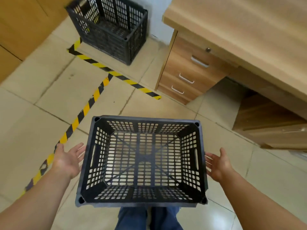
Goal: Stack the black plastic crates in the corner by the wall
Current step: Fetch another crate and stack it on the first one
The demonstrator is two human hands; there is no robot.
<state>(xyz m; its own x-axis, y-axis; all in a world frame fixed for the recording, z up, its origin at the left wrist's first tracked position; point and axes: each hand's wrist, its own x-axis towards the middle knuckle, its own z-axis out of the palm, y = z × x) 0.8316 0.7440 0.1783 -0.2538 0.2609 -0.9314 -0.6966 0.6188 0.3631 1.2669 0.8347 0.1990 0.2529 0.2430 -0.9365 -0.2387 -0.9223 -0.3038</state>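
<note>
Hands flank the near crate (142, 161) on the floor at the person's feet: the left hand (67, 159) and the right hand (219, 163) are both spread wide with palms turned inward, each just beside a short side wall and holding nothing; whether the fingertips already touch the plastic I cannot tell. The step in hand looks like the pick-up of this crate. The next move likely calls for each grip to close on the slot handles in the two side walls, then a level lift and carry across the striped floor tape (86, 110) to the far crate (111, 29), which stands in the corner by the wall, left of the desk (232, 30). The near crate is black, empty, open-topped, with lattice walls and base and corner sockets, which should seat it squarely.
</note>
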